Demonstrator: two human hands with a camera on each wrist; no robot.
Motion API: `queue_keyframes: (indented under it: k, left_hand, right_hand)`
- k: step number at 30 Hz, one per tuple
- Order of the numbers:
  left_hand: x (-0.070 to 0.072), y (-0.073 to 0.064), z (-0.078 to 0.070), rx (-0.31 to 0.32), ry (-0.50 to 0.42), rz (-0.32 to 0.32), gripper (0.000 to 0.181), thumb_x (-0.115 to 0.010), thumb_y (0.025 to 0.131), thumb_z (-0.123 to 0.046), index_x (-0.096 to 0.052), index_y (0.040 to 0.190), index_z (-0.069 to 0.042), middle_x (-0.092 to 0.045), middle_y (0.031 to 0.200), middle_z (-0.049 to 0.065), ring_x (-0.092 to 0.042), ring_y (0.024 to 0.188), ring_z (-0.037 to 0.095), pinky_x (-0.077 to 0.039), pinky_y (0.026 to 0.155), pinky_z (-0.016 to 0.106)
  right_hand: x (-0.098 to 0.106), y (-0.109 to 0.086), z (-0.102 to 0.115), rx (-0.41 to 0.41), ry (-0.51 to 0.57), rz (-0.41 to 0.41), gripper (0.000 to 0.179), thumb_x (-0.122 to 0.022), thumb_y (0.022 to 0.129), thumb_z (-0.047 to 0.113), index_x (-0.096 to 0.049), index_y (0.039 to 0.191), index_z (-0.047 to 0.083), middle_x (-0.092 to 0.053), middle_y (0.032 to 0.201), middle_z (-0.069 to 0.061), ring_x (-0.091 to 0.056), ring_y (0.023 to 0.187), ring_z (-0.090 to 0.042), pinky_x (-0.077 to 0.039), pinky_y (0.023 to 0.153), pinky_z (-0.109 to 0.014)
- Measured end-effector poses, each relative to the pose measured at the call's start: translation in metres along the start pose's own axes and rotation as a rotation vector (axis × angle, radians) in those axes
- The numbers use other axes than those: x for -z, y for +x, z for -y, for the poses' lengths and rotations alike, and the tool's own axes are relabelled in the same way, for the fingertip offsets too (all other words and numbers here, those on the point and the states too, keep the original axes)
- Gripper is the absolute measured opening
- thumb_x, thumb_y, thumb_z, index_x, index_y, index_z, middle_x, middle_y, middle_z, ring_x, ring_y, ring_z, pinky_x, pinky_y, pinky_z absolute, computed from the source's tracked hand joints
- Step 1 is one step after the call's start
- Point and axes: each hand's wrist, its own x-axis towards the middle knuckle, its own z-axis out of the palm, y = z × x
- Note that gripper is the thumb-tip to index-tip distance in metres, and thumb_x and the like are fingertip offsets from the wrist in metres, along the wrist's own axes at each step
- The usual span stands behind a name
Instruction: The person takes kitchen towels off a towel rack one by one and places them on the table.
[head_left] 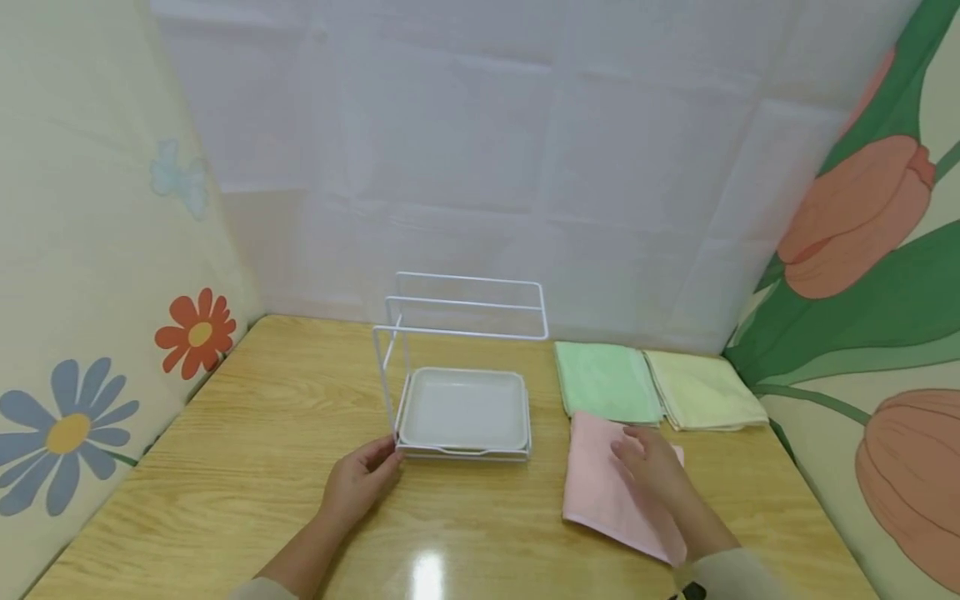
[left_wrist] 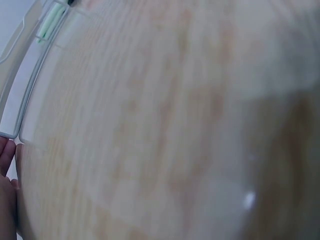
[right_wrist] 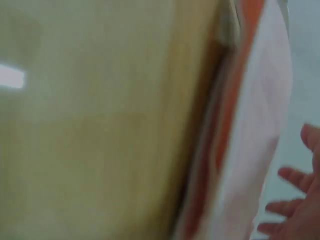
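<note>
A white wire rack [head_left: 461, 334] stands on the table, its upper frame raised above a shallow white tray [head_left: 465, 410] at its base. At the rack's front left corner, my left hand [head_left: 362, 483] pinches the wire between thumb and fingers; the left wrist view shows those fingertips [left_wrist: 7, 150] right at the corner. A folded pink cloth [head_left: 600, 492] lies to the right of the rack. My right hand [head_left: 656, 467] is over this cloth, and its spread fingers [right_wrist: 295, 177] show beside the cloth's pale surface in the right wrist view.
Behind the pink cloth lie a folded green cloth [head_left: 606, 382] and a folded pale yellow cloth [head_left: 705, 389], side by side. The wooden table [head_left: 285, 400] is bordered by a white sheet [head_left: 450, 167] at the back and flower-patterned hangings on both sides.
</note>
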Motion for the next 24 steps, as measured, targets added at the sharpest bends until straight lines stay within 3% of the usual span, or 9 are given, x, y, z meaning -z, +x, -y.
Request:
queue_keyframes:
  k: [5,9,14,24]
  left_hand:
    - [0.0,0.001,0.0,0.009,0.008,-0.005,0.034,-0.069,0.092,-0.023,-0.068,0.121,-0.005,-0.072,0.116,0.011,-0.066,0.105,0.018,-0.053,0.09,0.023]
    - [-0.001,0.001,0.0,0.011,0.009,0.0,0.033,-0.069,0.092,-0.023,-0.068,0.121,-0.006,-0.072,0.116,0.011,-0.067,0.104,0.018,-0.052,0.089,0.022]
    - [-0.001,0.0,-0.001,0.014,0.006,0.001,0.034,-0.068,0.093,-0.023,-0.068,0.121,-0.005,-0.073,0.116,0.012,-0.067,0.103,0.016,-0.052,0.088,0.021]
    - [-0.002,0.001,0.001,-0.006,-0.011,-0.015,0.032,-0.07,0.091,-0.022,-0.069,0.119,-0.005,-0.073,0.113,0.011,-0.066,0.097,0.007,-0.052,0.086,0.019]
  right_hand:
    - [-0.022,-0.02,0.018,-0.139,-0.086,0.046,0.07,-0.038,0.102,0.052,-0.033,0.15,0.002,-0.012,0.158,-0.033,-0.001,0.143,-0.056,-0.002,0.111,-0.074]
    - [-0.037,-0.028,0.025,-0.195,-0.117,0.075,0.083,-0.033,0.097,0.066,-0.02,0.156,0.01,0.002,0.16,-0.031,0.009,0.144,-0.055,0.007,0.107,-0.078]
    - [-0.047,-0.027,0.02,-0.18,-0.195,0.082,0.089,-0.036,0.094,0.072,-0.014,0.158,0.015,0.002,0.16,-0.03,0.01,0.144,-0.055,0.009,0.105,-0.079]
    - [-0.043,-0.024,0.0,-0.057,-0.283,0.119,0.09,-0.042,0.089,0.074,-0.022,0.157,0.017,-0.004,0.162,-0.026,0.006,0.146,-0.053,0.009,0.106,-0.078]
